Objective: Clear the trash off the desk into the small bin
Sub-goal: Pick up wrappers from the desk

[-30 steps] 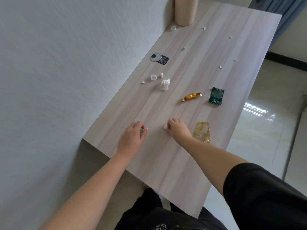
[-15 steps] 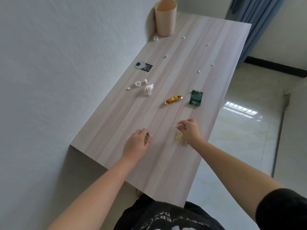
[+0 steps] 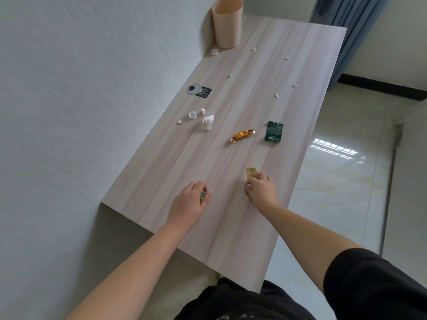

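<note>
Desk (image 3: 231, 215), pale wood grain, set against a wall; small bin (image 3: 227, 23), beige, open-topped, stood at the far corner, well apart from both hands. Left hand (image 3: 188, 207): fingers curled shut on a small green scrap (image 3: 202, 196), barely seen between fingertips. Right hand (image 3: 261, 189): fingers closed around a pale gold wrapper (image 3: 251, 173), one end protruding upward. Loose trash remaining: orange-gold wrapped candy (image 3: 242, 135), green packet (image 3: 274, 134), crumpled white tissue (image 3: 207, 122), two white bottle caps (image 3: 192, 115) (image 3: 215, 52), and several small paper bits (image 3: 277, 95) scattered toward the far end. Risks judged: the green scrap, pinched lightly, may be dropped during the long carry to the bin; tiny bits may be overlooked or brushed off the edge by a sweeping forearm; the light bin may be tipped if struck.
</note>
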`<state>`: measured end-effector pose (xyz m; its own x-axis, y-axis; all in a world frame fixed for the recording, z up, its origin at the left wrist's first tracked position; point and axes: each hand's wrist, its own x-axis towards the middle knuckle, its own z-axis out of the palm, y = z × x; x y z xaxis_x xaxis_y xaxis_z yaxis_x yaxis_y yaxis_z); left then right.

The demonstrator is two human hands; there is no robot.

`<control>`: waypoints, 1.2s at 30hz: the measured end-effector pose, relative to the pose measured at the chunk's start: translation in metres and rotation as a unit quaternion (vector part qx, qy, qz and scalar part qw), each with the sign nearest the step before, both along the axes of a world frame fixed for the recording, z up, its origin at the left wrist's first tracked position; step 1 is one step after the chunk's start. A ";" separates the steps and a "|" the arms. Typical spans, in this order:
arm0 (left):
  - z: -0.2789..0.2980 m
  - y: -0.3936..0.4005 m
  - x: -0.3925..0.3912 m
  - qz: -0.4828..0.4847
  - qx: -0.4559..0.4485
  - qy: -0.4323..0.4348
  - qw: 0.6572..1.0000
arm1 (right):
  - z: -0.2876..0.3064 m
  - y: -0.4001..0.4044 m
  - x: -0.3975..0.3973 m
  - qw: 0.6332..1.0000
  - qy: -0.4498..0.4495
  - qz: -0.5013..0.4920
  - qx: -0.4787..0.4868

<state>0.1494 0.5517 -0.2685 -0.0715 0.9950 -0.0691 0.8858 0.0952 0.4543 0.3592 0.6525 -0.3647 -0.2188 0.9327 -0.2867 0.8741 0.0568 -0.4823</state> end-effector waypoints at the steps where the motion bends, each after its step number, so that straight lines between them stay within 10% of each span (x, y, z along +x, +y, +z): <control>1: -0.001 -0.003 -0.002 -0.004 0.000 -0.001 1.000 | -0.001 -0.004 -0.001 1.000 0.004 0.014 0.008; 15: 0.010 -0.011 0.004 -0.038 0.034 -0.039 0.998 | 0.073 -0.025 0.015 0.971 0.174 -0.156 -0.041; 23: 0.042 0.035 0.050 -0.073 0.069 -0.033 0.994 | 0.121 -0.010 0.086 0.860 0.423 -0.270 -0.088; 36: 0.059 0.085 0.260 -0.144 0.058 -0.013 0.988 | 0.165 0.002 0.279 0.896 0.375 -0.236 -0.007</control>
<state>0.4095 0.6370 -0.2090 0.2157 0.9753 0.0478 0.8569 -0.2125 0.4697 0.6385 0.6547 -0.2001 0.0633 0.9697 -0.2361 0.2289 -0.2444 -0.9423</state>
